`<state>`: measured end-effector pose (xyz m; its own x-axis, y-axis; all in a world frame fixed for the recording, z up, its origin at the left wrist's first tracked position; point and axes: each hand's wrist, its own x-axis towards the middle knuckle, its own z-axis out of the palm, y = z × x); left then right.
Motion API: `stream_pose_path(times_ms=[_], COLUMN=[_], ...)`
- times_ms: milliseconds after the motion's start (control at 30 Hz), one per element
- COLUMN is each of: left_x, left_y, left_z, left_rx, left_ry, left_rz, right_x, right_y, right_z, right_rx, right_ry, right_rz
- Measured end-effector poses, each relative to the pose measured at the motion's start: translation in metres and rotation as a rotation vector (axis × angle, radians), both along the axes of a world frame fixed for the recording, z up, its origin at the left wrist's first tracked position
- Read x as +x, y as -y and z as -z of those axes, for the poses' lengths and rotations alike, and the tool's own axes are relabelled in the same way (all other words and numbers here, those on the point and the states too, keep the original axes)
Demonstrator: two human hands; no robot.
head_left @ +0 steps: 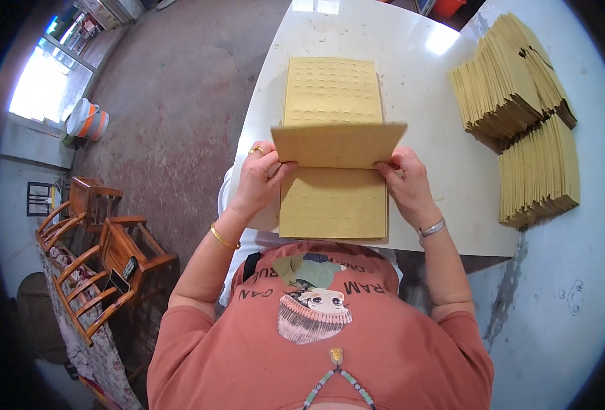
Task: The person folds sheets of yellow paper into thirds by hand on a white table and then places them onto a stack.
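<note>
My left hand (262, 174) and my right hand (405, 177) pinch the two sides of a tan paperboard sheet (335, 146) along a crosswise crease. Its far part stands raised, tilted up between my hands. Beneath and beyond it lies a stack of tan sheets (333, 84) with rows of small curved cuts. The part nearest me (333, 210) lies flat by the table edge, with faint rows of marks. Whether it belongs to the raised sheet or to the stack, I cannot tell. My fingertips behind the raised part are partly hidden.
On the right of the white table (425, 118), against the wall, stand several bundles of folded tan paperboard (497, 77), (538, 171). Small scraps lie on the tabletop. Wooden chairs (128, 246) and a striped bucket (95, 123) are on the floor at left.
</note>
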<state>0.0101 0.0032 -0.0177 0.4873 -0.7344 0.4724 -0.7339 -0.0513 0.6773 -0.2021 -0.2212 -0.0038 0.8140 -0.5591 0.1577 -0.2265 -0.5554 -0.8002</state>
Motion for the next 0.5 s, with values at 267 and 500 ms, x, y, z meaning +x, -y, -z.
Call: stream_pose_path(times_ms=[267,500], left_x=[0.003,-0.001], left_y=[0.014,0.016], left_z=[0.014,0.009], left_rx=[0.163,0.194], left_ry=[-0.334,-0.336], left_rz=[-0.206,-0.228], right_x=[0.015,0.017], right_y=[0.012,0.007], right_z=[0.001,-0.005], right_rx=[0.105,0.042], right_ry=[-0.208,-0.24], right_rz=[0.103,0.139])
